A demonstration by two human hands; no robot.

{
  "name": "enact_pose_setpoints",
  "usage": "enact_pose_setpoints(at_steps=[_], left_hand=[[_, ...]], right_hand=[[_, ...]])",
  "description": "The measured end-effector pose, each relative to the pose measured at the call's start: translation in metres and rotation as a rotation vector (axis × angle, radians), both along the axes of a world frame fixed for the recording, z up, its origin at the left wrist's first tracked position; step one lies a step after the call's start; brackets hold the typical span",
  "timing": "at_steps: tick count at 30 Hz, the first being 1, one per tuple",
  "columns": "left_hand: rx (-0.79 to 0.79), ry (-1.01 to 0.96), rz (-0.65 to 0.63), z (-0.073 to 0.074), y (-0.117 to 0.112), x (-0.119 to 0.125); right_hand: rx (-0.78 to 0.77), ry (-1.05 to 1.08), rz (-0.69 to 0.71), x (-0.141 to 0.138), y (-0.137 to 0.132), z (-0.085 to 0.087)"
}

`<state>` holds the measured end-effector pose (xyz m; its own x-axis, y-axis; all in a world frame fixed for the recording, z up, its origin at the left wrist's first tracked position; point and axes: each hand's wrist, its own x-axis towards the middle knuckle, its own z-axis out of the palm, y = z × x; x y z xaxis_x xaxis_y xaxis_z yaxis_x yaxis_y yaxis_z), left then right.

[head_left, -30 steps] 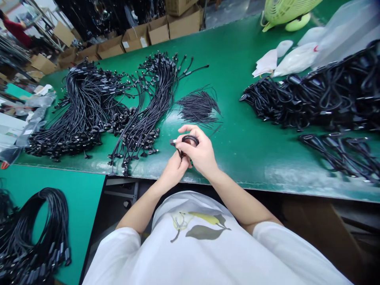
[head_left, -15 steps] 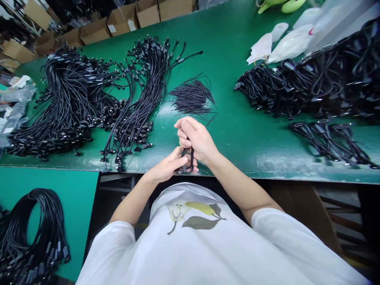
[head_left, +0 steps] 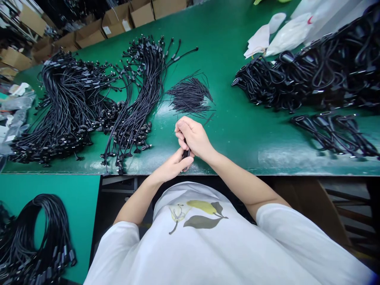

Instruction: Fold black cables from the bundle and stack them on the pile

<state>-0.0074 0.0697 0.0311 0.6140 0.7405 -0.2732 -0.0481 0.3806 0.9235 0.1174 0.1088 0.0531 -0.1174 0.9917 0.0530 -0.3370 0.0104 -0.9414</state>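
My left hand [head_left: 175, 163] is closed round a folded black cable [head_left: 186, 152], close to the table's front edge. My right hand [head_left: 192, 136] is closed just above it, its fingers pinched together at the upper end of the same cable. Most of the cable is hidden by my fingers. Just beyond my hands lies a pile of short thin black ties [head_left: 191, 95]. To the left a bundle of straight black cables [head_left: 145, 91] with small connectors lies lengthwise on the green table [head_left: 225, 71].
A larger cable heap [head_left: 65, 103] lies further left. Coiled cables [head_left: 314, 75] are heaped at the right, with a few tied ones [head_left: 332, 132] in front. White plastic bags [head_left: 289, 35] and cardboard boxes [head_left: 117, 21] stand behind. A cable loop [head_left: 41, 237] lies on a lower left surface.
The cable's loop, which showed open between my hands, is now squeezed together and mostly covered by my fingers. My left hand has closed in under the right. The view has shifted slightly.
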Motion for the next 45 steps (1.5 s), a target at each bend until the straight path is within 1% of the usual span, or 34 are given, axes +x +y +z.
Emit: enact_pose_setpoints(at_steps=[2,4,7,9,11,13,15,16,18,21,23,24,25,27,28,29,31,32,34,37,38,40,43,45], left_hand=[[0.020,-0.011,0.007,0.000,0.000,0.002],[0.012,-0.074,0.022,0.000,-0.003,0.005],[-0.105,-0.179,0.047,0.003,-0.008,0.011],[-0.200,-0.201,0.085,0.006,-0.009,0.013],[-0.233,-0.201,0.138,0.006,-0.007,0.015],[-0.212,-0.203,0.181,0.003,-0.004,0.015],[-0.213,-0.200,0.203,0.001,-0.002,0.015],[-0.234,-0.193,0.200,0.000,-0.002,0.015],[-0.296,-0.177,0.178,0.000,-0.003,0.016],[-0.357,-0.168,0.110,0.002,-0.008,0.020],[-0.360,-0.182,0.091,0.003,-0.008,0.022],[-0.355,-0.199,0.120,0.004,-0.006,0.023],[-0.346,-0.225,0.184,0.003,-0.002,0.023],[-0.322,-0.302,0.393,0.003,0.009,0.020],[-0.308,-0.341,0.498,0.003,0.016,0.018],[-0.290,-0.368,0.587,0.003,0.022,0.015],[-0.249,-0.375,0.699,0.003,0.032,0.011],[-0.235,-0.364,0.729,0.003,0.035,0.009],[-0.243,-0.333,0.748,0.004,0.036,0.008],[-0.305,-0.312,0.734,0.007,0.032,0.010],[-0.315,-0.315,0.728,0.009,0.030,0.010],[-0.307,-0.349,0.722,0.012,0.027,0.010],[-0.296,-0.409,0.727,0.017,0.025,0.010],[-0.295,-0.414,0.752,0.017,0.025,0.010]], right_hand=[[-0.046,0.076,0.023,0.000,0.001,-0.002],[-0.109,0.171,0.053,0.000,0.003,-0.001],[-0.213,0.290,0.121,0.002,0.007,0.003],[-0.259,0.327,0.152,0.003,0.010,0.006],[-0.237,0.309,0.129,0.003,0.012,0.005],[-0.154,0.241,0.088,0.004,0.013,0.003],[-0.078,0.178,0.071,0.005,0.012,-0.001],[-0.066,0.174,0.076,0.006,0.011,-0.003],[-0.099,0.210,0.095,0.006,0.010,-0.007],[-0.173,0.246,0.148,0.008,0.010,-0.010],[-0.139,0.185,0.133,0.010,0.011,-0.011],[-0.084,0.123,0.095,0.011,0.011,-0.012],[-0.006,0.036,0.035,0.013,0.010,-0.014],[0.173,-0.187,-0.101,0.015,0.004,-0.018],[0.252,-0.306,-0.148,0.016,-0.001,-0.022],[0.316,-0.419,-0.167,0.015,-0.008,-0.026],[0.420,-0.616,-0.137,0.011,-0.023,-0.038],[0.472,-0.706,-0.112,0.008,-0.030,-0.045],[0.588,-0.862,-0.094,0.000,-0.040,-0.059],[0.742,-0.993,-0.115,-0.006,-0.045,-0.074],[0.759,-1.007,-0.138,-0.006,-0.045,-0.076],[0.724,-0.994,-0.197,-0.005,-0.043,-0.075],[0.593,-0.858,-0.233,-0.006,-0.042,-0.065],[0.567,-0.799,-0.243,-0.009,-0.043,-0.059]])
